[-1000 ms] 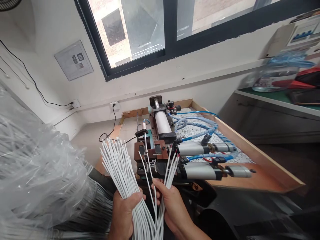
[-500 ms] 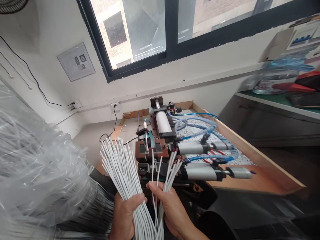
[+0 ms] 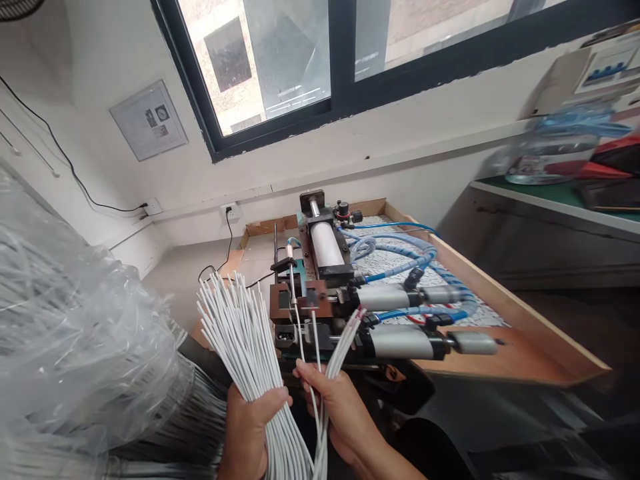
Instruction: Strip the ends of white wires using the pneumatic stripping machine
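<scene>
My left hand [image 3: 253, 427] is closed round a thick bundle of white cables [image 3: 245, 333], whose cut ends fan out upward. Beside it, my right hand [image 3: 335, 407] grips a smaller group of white cables [image 3: 340, 347]; several of these have reddish tips. One single cable [image 3: 299, 333] rises from the right hand's fingers, its end at the brown block of a pneumatic machine [image 3: 327, 247]. Another cable [image 3: 315, 333] stands just to its right, in front of the block. The lower ends of the cables run out of view.
Plastic-wrapped bundles of cable [image 3: 75, 347] fill the left side. The machine stands on a wooden-edged table [image 3: 525, 307], with blue air hoses [image 3: 420, 253] behind its cylinders. At right, a green shelf [image 3: 540, 193] carries a clear plastic bottle [image 3: 545, 160].
The right hand's cables have drawn together. The single cable has shifted left and up, its end now at the machine's block. My left hand has hardly moved.
</scene>
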Demonstrator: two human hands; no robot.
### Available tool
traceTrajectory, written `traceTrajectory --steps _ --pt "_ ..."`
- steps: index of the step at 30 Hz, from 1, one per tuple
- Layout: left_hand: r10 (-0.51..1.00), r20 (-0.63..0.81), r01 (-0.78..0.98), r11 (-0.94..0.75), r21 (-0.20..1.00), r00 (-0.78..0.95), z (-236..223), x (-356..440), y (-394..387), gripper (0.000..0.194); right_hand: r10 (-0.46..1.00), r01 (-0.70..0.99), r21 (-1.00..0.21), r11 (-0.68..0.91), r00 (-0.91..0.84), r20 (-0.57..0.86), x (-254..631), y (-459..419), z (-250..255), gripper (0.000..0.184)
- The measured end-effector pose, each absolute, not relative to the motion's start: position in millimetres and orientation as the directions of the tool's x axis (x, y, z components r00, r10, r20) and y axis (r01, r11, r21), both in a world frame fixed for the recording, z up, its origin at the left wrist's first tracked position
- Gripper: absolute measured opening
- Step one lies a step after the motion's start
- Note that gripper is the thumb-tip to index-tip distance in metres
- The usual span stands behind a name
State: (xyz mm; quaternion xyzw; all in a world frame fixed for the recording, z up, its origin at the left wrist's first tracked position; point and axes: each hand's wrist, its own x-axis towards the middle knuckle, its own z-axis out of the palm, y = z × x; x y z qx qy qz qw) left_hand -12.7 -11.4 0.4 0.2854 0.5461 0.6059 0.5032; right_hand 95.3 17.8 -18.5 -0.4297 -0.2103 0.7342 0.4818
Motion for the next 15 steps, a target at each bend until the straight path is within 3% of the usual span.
traceTrajectory --steps 10,15 --pt "0.929 -0.184 -0.261 0.1 0.96 -0.322 -6.3 -18.1 -15.1 0.015 0.915 -0.5 -0.766 -0.404 -0.236 -0.328 98.9 13.8 -26.9 0.031" --pt "0.924 -0.184 -0.273 0.091 0.958 -0.335 -5.1 -19.4 -19.3 0.014 0.967 -0.354 -0.904 -0.238 -0.169 -0.189 130.6 1.5 1.3 0.026"
